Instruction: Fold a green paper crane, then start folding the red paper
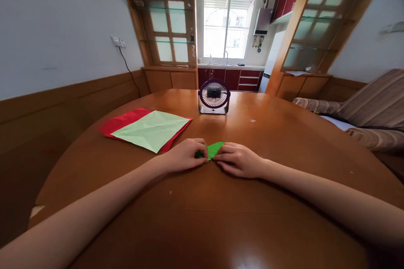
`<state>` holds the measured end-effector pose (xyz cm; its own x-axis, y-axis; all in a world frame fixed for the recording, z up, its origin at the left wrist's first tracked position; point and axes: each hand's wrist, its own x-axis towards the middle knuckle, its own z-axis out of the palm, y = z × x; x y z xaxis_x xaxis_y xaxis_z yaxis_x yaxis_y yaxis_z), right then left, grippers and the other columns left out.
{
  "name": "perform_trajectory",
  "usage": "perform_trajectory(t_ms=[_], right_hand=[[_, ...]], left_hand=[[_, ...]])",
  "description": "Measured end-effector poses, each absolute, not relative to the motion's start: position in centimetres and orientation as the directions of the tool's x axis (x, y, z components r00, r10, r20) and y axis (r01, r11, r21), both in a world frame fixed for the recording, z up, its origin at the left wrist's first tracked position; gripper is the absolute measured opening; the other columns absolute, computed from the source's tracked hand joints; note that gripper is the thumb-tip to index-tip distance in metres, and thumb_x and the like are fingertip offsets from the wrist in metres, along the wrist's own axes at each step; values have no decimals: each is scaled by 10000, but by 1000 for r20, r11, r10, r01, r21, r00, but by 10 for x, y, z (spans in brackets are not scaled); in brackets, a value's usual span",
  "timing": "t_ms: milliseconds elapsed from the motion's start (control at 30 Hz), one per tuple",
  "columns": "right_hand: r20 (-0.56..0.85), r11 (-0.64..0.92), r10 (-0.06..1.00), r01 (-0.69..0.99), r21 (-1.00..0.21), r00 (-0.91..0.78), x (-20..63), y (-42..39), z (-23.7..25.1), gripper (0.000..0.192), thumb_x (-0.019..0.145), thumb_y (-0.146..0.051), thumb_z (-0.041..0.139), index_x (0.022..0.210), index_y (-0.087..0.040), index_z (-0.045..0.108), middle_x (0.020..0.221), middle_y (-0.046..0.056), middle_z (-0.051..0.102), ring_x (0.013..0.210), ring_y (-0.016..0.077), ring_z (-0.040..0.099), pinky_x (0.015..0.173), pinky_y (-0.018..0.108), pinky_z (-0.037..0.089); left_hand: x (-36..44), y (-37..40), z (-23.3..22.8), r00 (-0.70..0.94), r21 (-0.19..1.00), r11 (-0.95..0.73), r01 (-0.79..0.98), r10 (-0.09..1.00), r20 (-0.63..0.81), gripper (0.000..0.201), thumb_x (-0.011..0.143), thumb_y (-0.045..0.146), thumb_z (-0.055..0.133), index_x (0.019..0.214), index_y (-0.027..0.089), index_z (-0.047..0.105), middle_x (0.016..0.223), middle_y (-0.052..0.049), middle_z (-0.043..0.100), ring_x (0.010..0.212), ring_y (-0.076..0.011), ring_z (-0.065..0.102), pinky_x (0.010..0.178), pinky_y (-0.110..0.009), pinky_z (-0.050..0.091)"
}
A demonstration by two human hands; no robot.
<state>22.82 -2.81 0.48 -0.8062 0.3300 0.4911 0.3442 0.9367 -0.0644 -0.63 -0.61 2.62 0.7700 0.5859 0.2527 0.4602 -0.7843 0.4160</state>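
A small folded piece of bright green paper [215,150] is at the middle of the wooden table, between my two hands. My left hand [189,154] has its fingers curled round the paper's left end, with thumb and fingertips meeting on it. From the other side, my right hand [236,159] pinches the paper's right edge. Parts of the paper are covered by the fingers of both hands. To the left of my left hand, a pale green sheet [151,128] with crease lines lies on top of red paper [126,118].
A small dark fan [214,93] on a metal stand sits beyond my hands on the round table [221,218]. A small clear scrap [252,120] lies right of it. A striped sofa [375,105] stands at the right. A cord [128,67] hangs from the wall socket.
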Motion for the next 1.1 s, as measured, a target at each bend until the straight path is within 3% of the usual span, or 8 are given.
perform_trajectory(t_ms=[200,433,600,1100], right_hand=[[462,918,393,312,-244,-795,228,-17,0,258,915,-159,509,1099,-183,688,1016,105,619,919,190,572,822,355,515],[453,906,416,315,-284,-788,230,-17,-1,261,905,-166,527,1100,-182,700,1022,112,616,931,199,570,838,372,507],[436,909,414,334,-251,-799,230,-17,-1,256,915,-188,515,1093,-169,697,973,106,611,917,201,562,833,368,508],[402,946,309,321,-39,-862,233,-14,-2,305,945,-217,440,1147,-135,653,986,111,604,897,201,527,854,376,494]], left_hand=[[-7,-1,19,754,477,-772,420,589,290,147,838,290,619,783,168,680,900,-42,620,790,-150,608,743,-271,482],[-9,0,20,774,502,-767,401,576,262,119,837,287,630,823,178,673,986,-46,599,884,-158,611,813,-284,490],[-8,1,19,739,549,-730,408,617,272,156,845,314,620,798,179,684,975,-49,605,893,-167,606,828,-307,495],[2,6,11,534,647,-515,562,823,191,60,672,245,752,664,187,742,998,-51,587,936,-197,613,869,-348,495]])
